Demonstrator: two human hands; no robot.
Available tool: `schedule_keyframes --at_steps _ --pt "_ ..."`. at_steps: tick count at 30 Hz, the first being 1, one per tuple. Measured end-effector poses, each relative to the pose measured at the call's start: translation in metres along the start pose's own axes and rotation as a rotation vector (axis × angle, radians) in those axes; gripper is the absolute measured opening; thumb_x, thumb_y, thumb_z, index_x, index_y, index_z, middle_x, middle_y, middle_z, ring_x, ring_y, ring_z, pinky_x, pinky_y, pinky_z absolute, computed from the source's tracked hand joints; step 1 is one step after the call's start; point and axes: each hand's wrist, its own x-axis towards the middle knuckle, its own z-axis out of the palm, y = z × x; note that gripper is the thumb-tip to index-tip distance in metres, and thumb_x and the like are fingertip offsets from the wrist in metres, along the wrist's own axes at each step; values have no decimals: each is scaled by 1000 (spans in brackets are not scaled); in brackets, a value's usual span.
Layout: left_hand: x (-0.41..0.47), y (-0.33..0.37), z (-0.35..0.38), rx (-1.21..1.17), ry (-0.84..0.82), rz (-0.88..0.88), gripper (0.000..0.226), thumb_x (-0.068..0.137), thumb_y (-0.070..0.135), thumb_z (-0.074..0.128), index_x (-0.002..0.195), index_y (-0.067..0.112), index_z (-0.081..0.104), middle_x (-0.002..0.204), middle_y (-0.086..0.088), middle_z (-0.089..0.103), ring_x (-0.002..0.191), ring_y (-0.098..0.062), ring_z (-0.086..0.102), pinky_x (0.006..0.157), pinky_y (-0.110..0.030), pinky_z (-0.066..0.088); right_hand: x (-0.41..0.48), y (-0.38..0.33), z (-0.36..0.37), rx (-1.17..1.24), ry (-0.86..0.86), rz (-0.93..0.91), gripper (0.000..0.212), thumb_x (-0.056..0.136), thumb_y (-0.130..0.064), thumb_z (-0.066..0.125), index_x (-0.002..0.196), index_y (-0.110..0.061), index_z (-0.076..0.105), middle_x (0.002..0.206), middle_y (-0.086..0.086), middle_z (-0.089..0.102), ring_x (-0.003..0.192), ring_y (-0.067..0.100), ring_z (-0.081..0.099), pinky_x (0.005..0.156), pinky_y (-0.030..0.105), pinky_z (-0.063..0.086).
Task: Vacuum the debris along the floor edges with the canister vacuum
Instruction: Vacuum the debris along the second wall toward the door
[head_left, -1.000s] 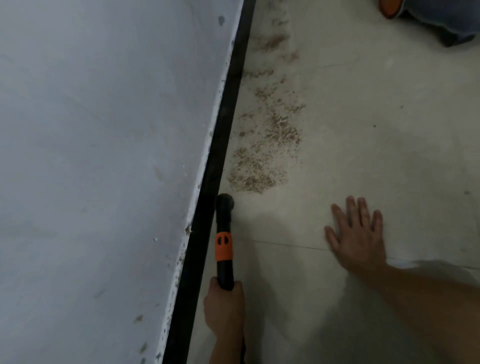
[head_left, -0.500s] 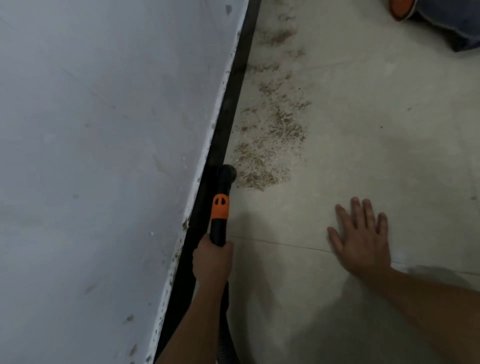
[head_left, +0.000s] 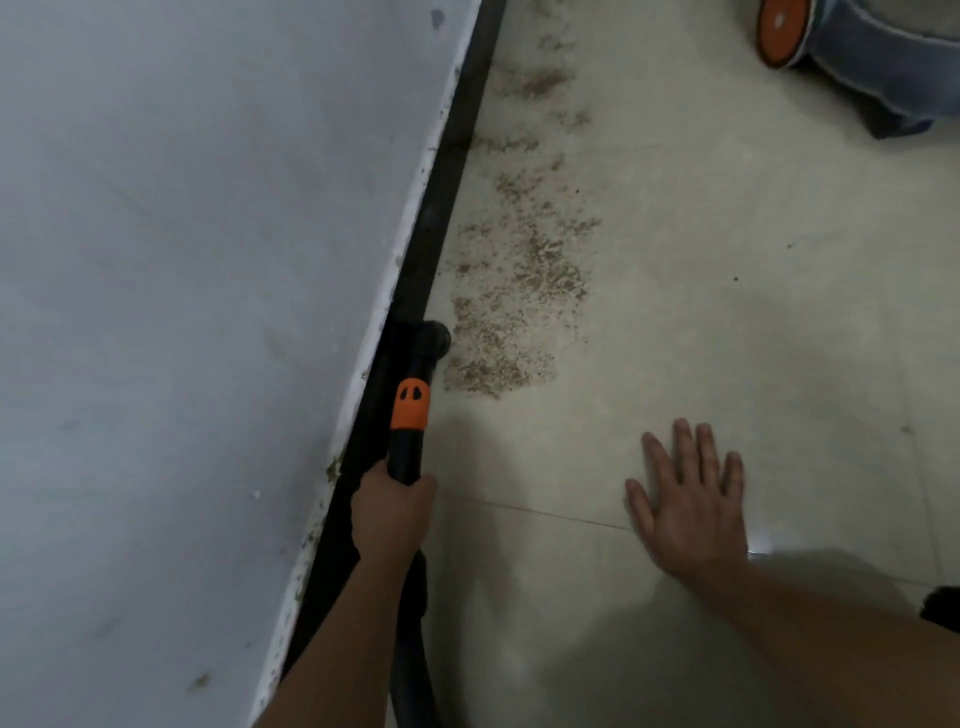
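Two hands sit low: the left hand (head_left: 392, 514) grips the vacuum wand (head_left: 408, 441) at 7 o'clock, and the right hand (head_left: 688, 499) lies flat, fingers spread, on the floor (head_left: 779, 322) at 4 o'clock. The nozzle (head_left: 432, 338) has advanced along the baseboard (head_left: 441, 197) to the near edge of the brown, grainy debris (head_left: 514, 291), which trails toward 12 o'clock, so pickup is probably just starting.
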Motion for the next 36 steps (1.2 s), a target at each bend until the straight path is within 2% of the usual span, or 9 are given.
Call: schedule_keyframes --at_steps 6,11,17,20,22,24,28,33,36 --pt "-78 -51 -3 4 -19 -119 14 73 18 68 83 20 59 69 -3 61 61 -17 62 55 -30 52 -2 0 -1 43 -32 3 70 91 -58 26 148 -19 42 159 17 27 148 37 17 116 59 14" --pt "-42 -22 -4 -31 -26 -40 12 72 19 68 76 19 56 71 -10 63 63 -29 65 62 -44 59 -2 -4 -3 53 -30 -2 70 91 -57 25 147 -19 44 159 17 28 148 37 18 116 58 14" --pt "27 35 12 -96 -74 37 15 74 18 68 80 17 54 73 -14 61 57 -29 60 56 -40 57 -1 -3 -2 45 21 0 69 90 -54 31 145 -16 48 157 19 32 147 38 22 116 59 15" --pt "12 27 9 -96 -100 4 16 75 17 67 85 14 55 71 -13 59 55 -27 59 53 -37 56 -2 -1 -2 42 21 3 69 90 -54 31 145 -17 48 157 19 32 147 38 22 116 59 15" --pt "-14 8 5 -109 -95 -22 12 74 15 66 80 13 55 67 -11 59 52 -25 58 50 -35 53 -2 -1 -2 41 15 7 69 90 -55 30 145 -17 47 157 18 31 147 37 21 116 59 15" --pt "-44 -15 4 -133 -82 -49 12 74 13 68 75 14 56 64 -10 57 52 -26 58 53 -40 54 -2 -2 -1 44 10 8 69 90 -55 29 146 -18 47 158 17 30 148 37 20 116 59 14" --pt "-85 -41 6 -111 -85 -115 14 74 10 70 79 16 58 67 -8 59 60 -25 61 64 -47 59 -2 -4 -3 49 -12 9 70 90 -56 28 146 -18 46 158 17 29 148 37 18 117 59 13" --pt "-53 -15 6 -89 -84 -32 11 75 11 68 77 12 57 64 -11 58 59 -32 62 61 -46 57 -1 -8 -9 55 -28 15 70 90 -55 28 146 -18 46 158 18 29 149 37 18 117 58 12" --pt "-29 13 13 -125 -100 8 12 76 10 67 79 12 55 60 -9 54 48 -25 55 54 -40 55 -1 -6 -9 42 -35 11 70 90 -55 28 146 -18 46 158 18 29 148 37 18 118 58 12"
